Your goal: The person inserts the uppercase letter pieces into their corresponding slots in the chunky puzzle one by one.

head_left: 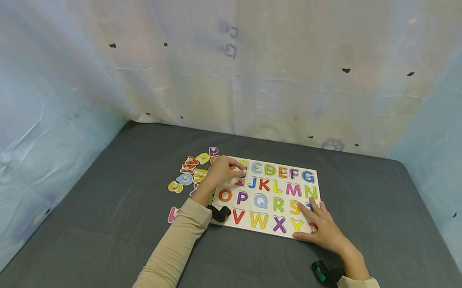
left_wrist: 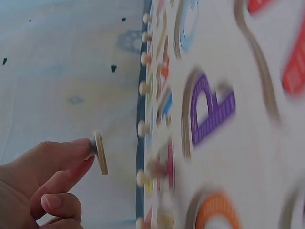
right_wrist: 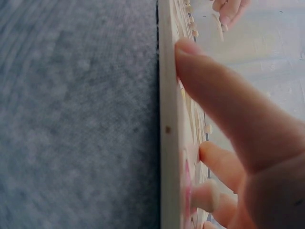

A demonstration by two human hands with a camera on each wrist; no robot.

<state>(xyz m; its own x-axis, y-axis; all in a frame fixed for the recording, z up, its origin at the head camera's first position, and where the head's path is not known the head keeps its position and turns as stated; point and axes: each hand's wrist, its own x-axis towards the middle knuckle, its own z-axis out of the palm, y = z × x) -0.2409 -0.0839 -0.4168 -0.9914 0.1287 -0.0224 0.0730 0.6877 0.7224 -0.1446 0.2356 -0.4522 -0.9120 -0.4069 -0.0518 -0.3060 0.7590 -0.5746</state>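
Observation:
A white alphabet puzzle board point(head_left: 230, 212) lies on the table, with pegged letters filling its top row. Above its upper left part my left hand point(head_left: 221, 171) pinches a wooden letter piece point(left_wrist: 101, 153) by its knob, between thumb and finger. The piece is edge-on in the left wrist view and clear of the board; a bit of blue shows from the head, but which letter it is I cannot tell. My right hand point(head_left: 325, 228) rests with spread fingers on the board's lower right corner, its thumb point(right_wrist: 214, 86) along the near edge.
Left of the board lie several loose letter pieces, among them a yellow S point(head_left: 175, 187), a blue O-shaped one point(head_left: 185, 179) and a purple P point(head_left: 213, 151). A pink piece point(head_left: 173, 214) lies nearer. Pale sheeting point(head_left: 277, 97) hangs behind the dark table point(head_left: 123, 226).

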